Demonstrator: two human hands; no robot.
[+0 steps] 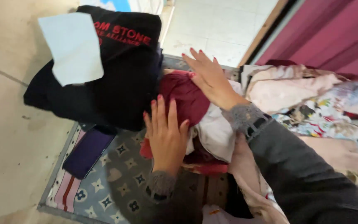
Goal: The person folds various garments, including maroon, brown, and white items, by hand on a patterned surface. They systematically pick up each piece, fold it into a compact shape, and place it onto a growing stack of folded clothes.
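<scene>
Here, both hands are on the dark red garment (185,97) atop the heap of clothes. The left hand (166,135) lies flat on its near edge, fingers together and extended, gripping nothing; the right hand (210,76) presses its far side, fingers spread. Left of the garment sits a folded black garment (121,74) with a pale blue sheet (73,47) on it. Right of it, floral bedding (324,112) lies rumpled. The garment looks smoothed but unfolded; the pile beneath remains unsorted.
</scene>
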